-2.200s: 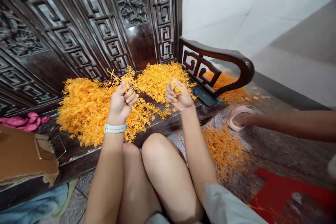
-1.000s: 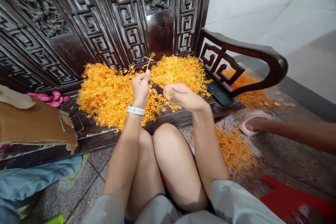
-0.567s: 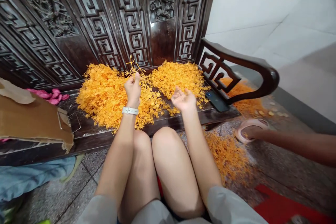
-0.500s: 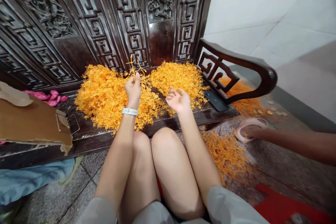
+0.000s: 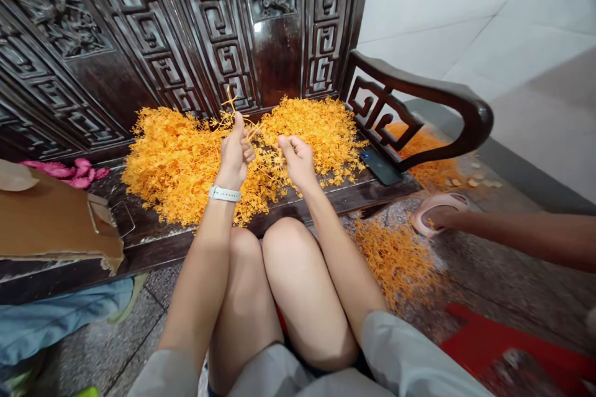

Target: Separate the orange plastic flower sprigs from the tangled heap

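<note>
Between the thumb and fingers of my left hand (image 5: 236,152), a thin branched orange sprig (image 5: 230,101) is pinched, its tips rising above the thumb. My right hand (image 5: 297,158) is a little to the right, thumb and fingertips pressed together; whatever they grip is too small to make out. Behind and below the left hand lies a large pile of orange sprigs (image 5: 162,167) on the dark wooden bench (image 5: 153,251). A second orange pile (image 5: 321,136) sits behind the right hand.
A cardboard box (image 5: 51,223) and pink pieces (image 5: 79,172) occupy the bench's left side. A phone (image 5: 382,166) lies by the armrest (image 5: 428,84). Orange scraps (image 5: 395,260) cover the floor at right, near a person's sandalled foot (image 5: 440,214); another person's blue trouser leg (image 5: 65,316) is at left.
My right hand has closed from a loose open pose into a pinch and moved left, nearer my left hand. The left hand has turned slightly, still with a sprig. The whole view has shifted a little.
</note>
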Demonstrator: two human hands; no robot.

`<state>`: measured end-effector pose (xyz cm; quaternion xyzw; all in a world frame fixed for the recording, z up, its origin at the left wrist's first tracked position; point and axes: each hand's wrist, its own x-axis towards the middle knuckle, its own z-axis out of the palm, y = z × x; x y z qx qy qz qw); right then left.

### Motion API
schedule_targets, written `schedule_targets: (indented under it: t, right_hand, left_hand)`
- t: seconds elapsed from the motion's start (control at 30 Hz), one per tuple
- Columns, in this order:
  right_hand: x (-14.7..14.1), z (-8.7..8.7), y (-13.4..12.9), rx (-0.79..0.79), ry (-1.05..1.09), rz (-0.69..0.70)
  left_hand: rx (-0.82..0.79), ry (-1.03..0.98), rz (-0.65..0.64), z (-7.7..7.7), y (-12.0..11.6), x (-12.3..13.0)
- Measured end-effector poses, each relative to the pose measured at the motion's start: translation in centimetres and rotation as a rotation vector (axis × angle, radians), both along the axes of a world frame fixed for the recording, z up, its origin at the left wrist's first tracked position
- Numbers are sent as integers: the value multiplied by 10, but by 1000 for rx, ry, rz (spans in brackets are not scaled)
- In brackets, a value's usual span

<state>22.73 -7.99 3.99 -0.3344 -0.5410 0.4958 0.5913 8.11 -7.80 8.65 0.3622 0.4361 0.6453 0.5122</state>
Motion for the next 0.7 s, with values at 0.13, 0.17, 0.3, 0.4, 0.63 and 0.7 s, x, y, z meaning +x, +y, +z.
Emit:
schedule_targets:
  t: [0.13,0.17,0.3,0.4,0.63,0.7]
  right_hand:
    - [7,23,-13,22,40,17]
    - [8,30,-18,39,37,32]
    - [12,47,-32,94,-40,84]
    - [20,46,-32,77,-81,99]
    - [34,49,-28,131,-120,16]
    - [28,61,-34,247,-247,-8]
  left_hand:
    - [-120,69,-181,4,-7,5]
    - [-139,71,-207,4,-8,8]
    - [-154,-36,-292,3,-9,17]
    - [-76,-76,-288,6,-10,17]
    - [48,56,109,7,-6,19]
    - [53,85,189,6,-2,30]
